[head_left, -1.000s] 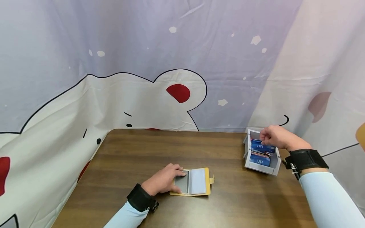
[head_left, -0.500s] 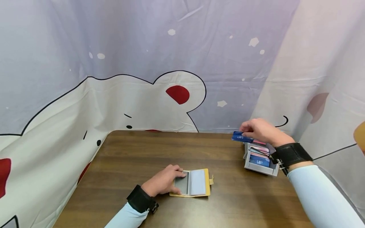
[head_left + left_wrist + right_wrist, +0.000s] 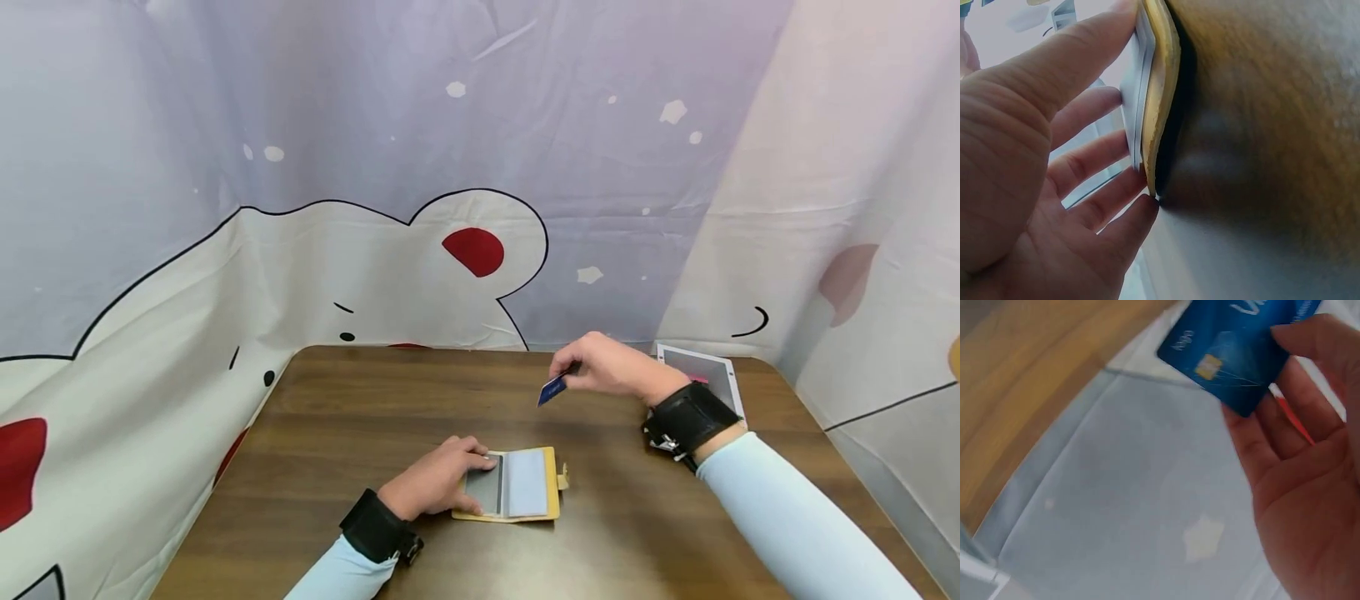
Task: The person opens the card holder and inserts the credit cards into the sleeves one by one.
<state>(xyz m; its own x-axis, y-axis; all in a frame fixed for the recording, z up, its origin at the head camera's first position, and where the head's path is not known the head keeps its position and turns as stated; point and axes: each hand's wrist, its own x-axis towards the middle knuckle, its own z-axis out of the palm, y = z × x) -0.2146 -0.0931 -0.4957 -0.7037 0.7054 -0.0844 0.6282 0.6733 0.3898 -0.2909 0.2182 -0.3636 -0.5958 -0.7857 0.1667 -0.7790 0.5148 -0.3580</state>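
Note:
In the head view my right hand (image 3: pixel 607 364) is raised above the table and pinches a dark blue card (image 3: pixel 552 389). The right wrist view shows the blue card (image 3: pixel 1235 353) from its printed side, with a gold chip and white lettering, between thumb and fingers. A small yellow card holder (image 3: pixel 552 483) lies spread on the table, with a grey page on its left and a pale page on its right. My left hand (image 3: pixel 438 479) rests on the left page and edge; in the left wrist view its fingertips touch the holder's edge (image 3: pixel 1163 100).
At the table's back right stands a grey-white tray (image 3: pixel 712 364), partly hidden behind my right wrist, with a bit of pink showing inside. The brown wooden table (image 3: pixel 360 400) meets a patterned curtain (image 3: pixel 360 125) at the back and sides.
My right hand has lifted the blue card out of the tray and carried it left, toward the card holder. My left hand and the holder have stayed in place.

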